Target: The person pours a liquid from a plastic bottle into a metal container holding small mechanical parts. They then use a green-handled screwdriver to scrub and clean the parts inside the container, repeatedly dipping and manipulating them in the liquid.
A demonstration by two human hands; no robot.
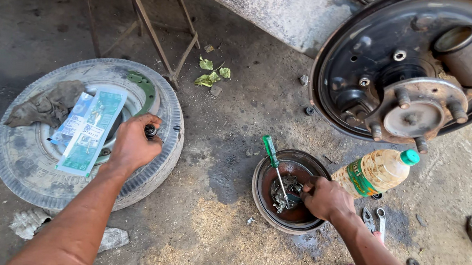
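Our left hand [132, 145] pinches a small dark part [150, 131]; our right hand [325, 197] closes on parts in the brake drum [266, 183], keeping clear of the screwdriver [273, 159] just beside.

right hand [326, 197] fingertips: hidden in drum [265, 210] | brake plate [378, 24]: edge-cropped

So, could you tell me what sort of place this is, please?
Probably an informal outdoor car-repair spot: a bare wheel hub with studs, a removed tyre lying on dirt ground, and a brake drum holding small parts.
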